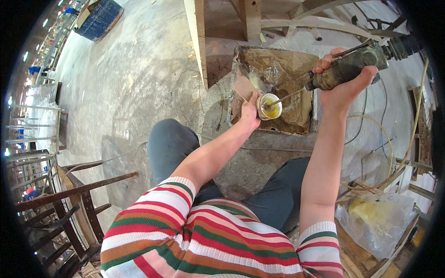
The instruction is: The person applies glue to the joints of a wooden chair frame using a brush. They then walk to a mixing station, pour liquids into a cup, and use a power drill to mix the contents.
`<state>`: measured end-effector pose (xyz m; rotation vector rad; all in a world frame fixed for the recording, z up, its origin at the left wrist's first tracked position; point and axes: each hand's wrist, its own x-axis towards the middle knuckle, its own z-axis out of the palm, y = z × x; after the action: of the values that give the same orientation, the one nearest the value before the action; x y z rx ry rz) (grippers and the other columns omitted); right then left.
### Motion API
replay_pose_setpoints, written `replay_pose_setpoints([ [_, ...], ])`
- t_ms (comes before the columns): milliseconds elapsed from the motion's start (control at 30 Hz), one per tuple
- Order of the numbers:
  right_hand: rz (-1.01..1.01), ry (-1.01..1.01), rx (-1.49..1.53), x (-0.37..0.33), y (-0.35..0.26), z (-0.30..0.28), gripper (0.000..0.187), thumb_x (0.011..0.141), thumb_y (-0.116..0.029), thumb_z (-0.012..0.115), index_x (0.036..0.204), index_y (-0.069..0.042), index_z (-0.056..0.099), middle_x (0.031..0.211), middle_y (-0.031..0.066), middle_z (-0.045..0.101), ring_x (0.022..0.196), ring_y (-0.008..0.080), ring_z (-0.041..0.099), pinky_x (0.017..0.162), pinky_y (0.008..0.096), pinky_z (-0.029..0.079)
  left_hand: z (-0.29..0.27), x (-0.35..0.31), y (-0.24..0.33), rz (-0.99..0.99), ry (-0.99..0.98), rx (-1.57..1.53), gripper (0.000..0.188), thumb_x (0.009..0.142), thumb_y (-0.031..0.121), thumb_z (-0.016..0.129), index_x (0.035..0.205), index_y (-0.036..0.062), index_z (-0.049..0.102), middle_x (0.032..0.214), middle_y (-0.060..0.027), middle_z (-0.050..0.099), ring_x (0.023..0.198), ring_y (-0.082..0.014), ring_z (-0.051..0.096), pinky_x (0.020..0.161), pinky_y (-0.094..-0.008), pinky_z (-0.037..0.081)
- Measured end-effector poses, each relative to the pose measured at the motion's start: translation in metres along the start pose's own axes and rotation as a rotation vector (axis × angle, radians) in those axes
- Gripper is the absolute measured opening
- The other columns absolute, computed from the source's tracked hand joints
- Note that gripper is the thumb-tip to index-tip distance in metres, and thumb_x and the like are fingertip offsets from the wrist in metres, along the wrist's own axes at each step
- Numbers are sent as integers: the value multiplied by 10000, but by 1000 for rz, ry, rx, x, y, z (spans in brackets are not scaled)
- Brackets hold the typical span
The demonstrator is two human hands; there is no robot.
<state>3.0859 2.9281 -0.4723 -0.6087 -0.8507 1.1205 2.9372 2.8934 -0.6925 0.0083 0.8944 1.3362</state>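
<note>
So, right hand (345, 90) is clutching a grimy power tool (345, 74) right of the tray (296, 119), rod (289, 96) dipped in the cup (269, 95) the left hand (250, 111) grips by the tray's near left, blue bucket (99, 21) well off left of it

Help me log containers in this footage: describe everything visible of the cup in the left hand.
The cup is small, round and pale, its material unclear, its open top facing the camera. Yellow contents, apparently liquid, lie inside; a thin rod from the power tool dips in. The left hand grips its left side, within the outline of the brown tray.
</note>
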Motion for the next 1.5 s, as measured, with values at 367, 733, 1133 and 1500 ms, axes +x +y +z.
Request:
replay_pose_setpoints([
  [367,-9,8,-5,0,-2,8,657,799,-637,353,793,-3,529,588,98,521,484,225,490,484,343,424,-6,3,4,39,20,-51,264,913,262,486,1070,59,545,992,-41,596,919,-195,575,797,-377,486],
  [733,-34,44,-49,1,-2,4,660,783,-667,374,772,-22,514,584,89,516,479,224,488,475,342,421,5,-1,4,29,65,17,275,917,262,478,1090,58,540,1008,-46,595,906,-193,580,786,-369,492],
  [1133,-42,65,-82,4,-6,-4,732,756,-738,344,763,-26,513,601,80,514,513,220,499,493,333,413,3,8,-1,-6,37,11,294,909,293,487,1114,92,551,1034,-36,595,934,-187,574,811,-374,485],
  [1500,12,83,-91,0,-2,11,858,627,-844,372,826,-22,515,612,84,515,555,226,483,555,359,413,14,4,12,62,99,-31,267,922,275,462,1117,98,508,1045,-39,574,939,-200,560,815,-386,480],
])
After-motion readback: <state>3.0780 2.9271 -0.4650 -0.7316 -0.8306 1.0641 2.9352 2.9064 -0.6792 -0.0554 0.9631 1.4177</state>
